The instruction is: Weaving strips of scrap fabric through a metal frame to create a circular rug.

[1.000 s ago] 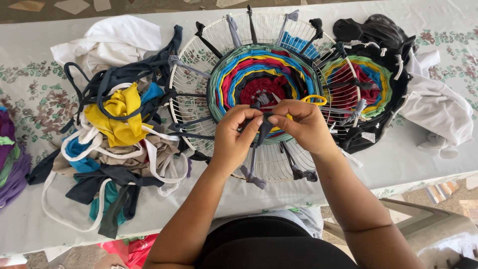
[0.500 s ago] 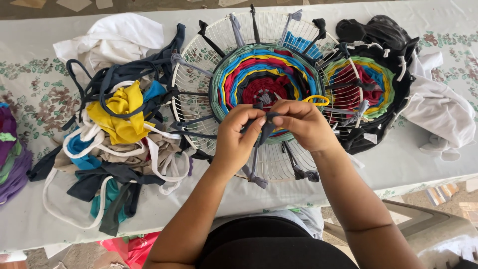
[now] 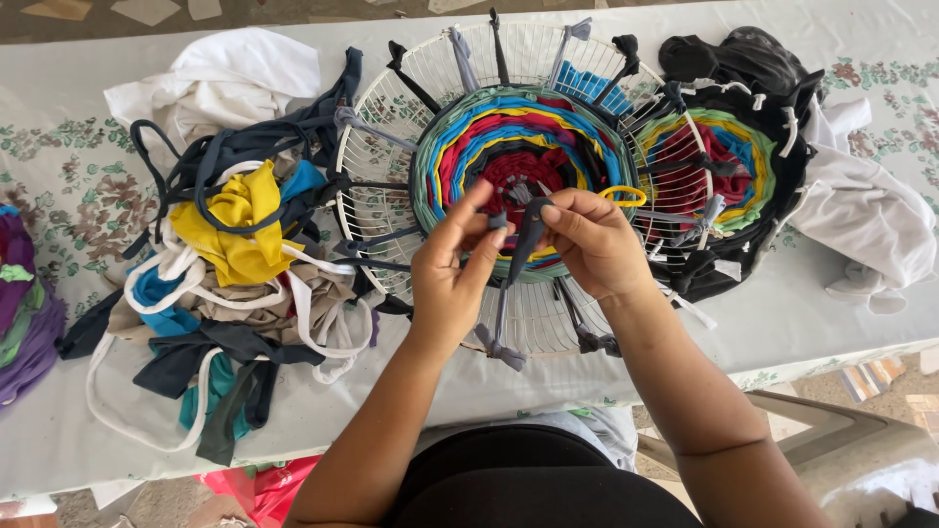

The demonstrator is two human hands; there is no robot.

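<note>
A: State your hand positions.

B: Your left hand [image 3: 452,269] and right hand [image 3: 590,242] both pinch one dark grey fabric strip [image 3: 526,238] above the round wire frame [image 3: 509,186], over its multicoloured woven centre [image 3: 518,147].

A: Surroundings?

B: Pile of fabric loops [image 3: 230,264] to your left; second woven frame [image 3: 719,171] and white cloth [image 3: 861,210] to your right, all on the floral tablecloth [image 3: 59,186].
</note>
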